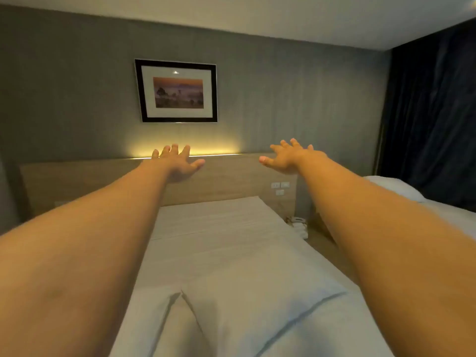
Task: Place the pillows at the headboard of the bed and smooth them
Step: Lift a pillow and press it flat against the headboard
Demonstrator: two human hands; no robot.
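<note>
Two white pillows lie near me on the bed: one (257, 300) in the middle foreground, another (154, 328) partly under its left corner. Both my arms are stretched out above the bed toward the wooden headboard (231, 176). My left hand (177, 161) hovers in front of the headboard's top edge, fingers spread, holding nothing. Further right, my right hand (288, 158) is held at the same height, also spread and empty. The white sheet (216, 222) at the head of the bed lies flat with no pillow on it.
A framed picture (177, 91) hangs above the lit headboard. A bedside table (298, 224) with small items stands right of the bed. A second bed with a white pillow (396, 190) is at the right, before dark curtains (435, 119).
</note>
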